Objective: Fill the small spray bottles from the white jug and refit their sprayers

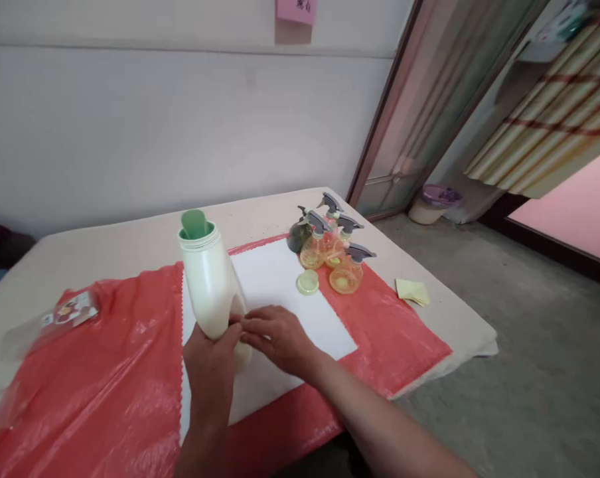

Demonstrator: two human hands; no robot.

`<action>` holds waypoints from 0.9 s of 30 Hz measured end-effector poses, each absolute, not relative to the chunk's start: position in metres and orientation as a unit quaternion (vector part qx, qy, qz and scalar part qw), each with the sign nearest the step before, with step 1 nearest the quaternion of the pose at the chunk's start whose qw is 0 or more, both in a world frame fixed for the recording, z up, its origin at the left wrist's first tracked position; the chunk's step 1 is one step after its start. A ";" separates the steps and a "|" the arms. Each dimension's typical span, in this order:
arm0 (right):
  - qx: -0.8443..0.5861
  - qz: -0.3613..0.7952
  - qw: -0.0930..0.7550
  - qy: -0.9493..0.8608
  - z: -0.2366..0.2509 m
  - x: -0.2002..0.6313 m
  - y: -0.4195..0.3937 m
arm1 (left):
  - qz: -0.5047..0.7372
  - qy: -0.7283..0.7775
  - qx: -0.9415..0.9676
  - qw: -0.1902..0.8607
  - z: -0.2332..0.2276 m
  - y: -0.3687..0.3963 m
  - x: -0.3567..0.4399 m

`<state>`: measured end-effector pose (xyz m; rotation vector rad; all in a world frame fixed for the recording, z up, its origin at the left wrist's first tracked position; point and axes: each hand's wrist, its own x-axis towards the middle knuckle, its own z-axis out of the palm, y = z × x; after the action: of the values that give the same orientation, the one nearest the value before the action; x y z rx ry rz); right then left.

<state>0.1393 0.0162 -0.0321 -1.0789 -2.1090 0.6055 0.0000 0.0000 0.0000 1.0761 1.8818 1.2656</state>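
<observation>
Both forearms bare — no sleeves, and seemingly no rings on left hand (211, 368) or right hand (275, 335).

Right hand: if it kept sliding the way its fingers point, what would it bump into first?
The right hand points left, at the base of the white bottle held by the left hand; its fingertips seem already there.
</observation>
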 end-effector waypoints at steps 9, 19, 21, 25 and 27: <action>-0.620 0.093 0.243 -0.740 -0.047 0.194 0.050 | 0.411 0.698 0.465 0.357 0.001 0.005 -0.013; -0.703 0.046 0.156 -0.692 -0.061 0.227 0.068 | 0.376 0.782 0.454 0.201 0.012 0.016 -0.039; -0.710 0.052 0.150 -0.686 -0.068 0.230 0.073 | 0.395 0.772 0.454 0.203 0.010 0.016 -0.040; -0.711 0.070 0.158 -0.682 -0.074 0.234 0.080 | 0.413 0.762 0.448 0.220 0.004 0.018 -0.050; -0.712 0.073 0.176 -0.676 -0.068 0.233 0.081 | 0.417 0.754 0.449 0.238 0.003 0.020 -0.056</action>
<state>0.2334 0.0814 -0.0684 -2.0165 -1.9139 0.2081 -0.0556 0.0200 0.0031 1.2307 2.0652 1.1420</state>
